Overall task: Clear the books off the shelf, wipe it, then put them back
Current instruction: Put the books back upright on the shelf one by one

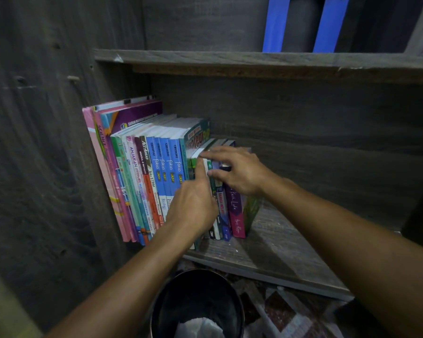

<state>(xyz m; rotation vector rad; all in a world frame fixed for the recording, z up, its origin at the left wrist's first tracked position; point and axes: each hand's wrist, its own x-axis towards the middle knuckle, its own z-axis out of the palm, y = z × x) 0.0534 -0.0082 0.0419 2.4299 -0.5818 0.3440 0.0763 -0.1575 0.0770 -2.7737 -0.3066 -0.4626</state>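
**Both grips on the short paperbacks, lower shelf**

Shelf (274, 242): dark grey wood-grain laminate, flat board, front edge worn pale. The upper shelf (230, 60) is the same stuff, with raw chipboard showing under its lip. Side panel (34, 142) has a matching grain.

Books stand upright in one row, packed against the left panel:
- far left, tall thin pink workbooks (100, 167), glossy covers
- middle, four blue "fokus" spines (167, 167), thick, with white page blocks on top
- right end, short paperbacks (224, 211), closing with a purple spine (236, 211) and a green cover (253, 211) that leans slightly outward

Left grip (193, 206): low in front of the spines, between the blue set and the paperbacks. The index finger is straight, its tip on the top of a white spine. The other fingers are folded under; cannot tell whether they hold anything.

Right grip (239, 170): narrow, clamped over the paperback tops. Its fingers lie across the page edges, reaching toward the left index tip, with the thumb against the spines in front.

The shelf board to the right of the row is bare.

Below the shelf edge sits a round black bin (171, 301) with a white liner. A patterned mat (293, 315) lies beside it. Two blue uprights (276, 23) stand on the upper shelf.
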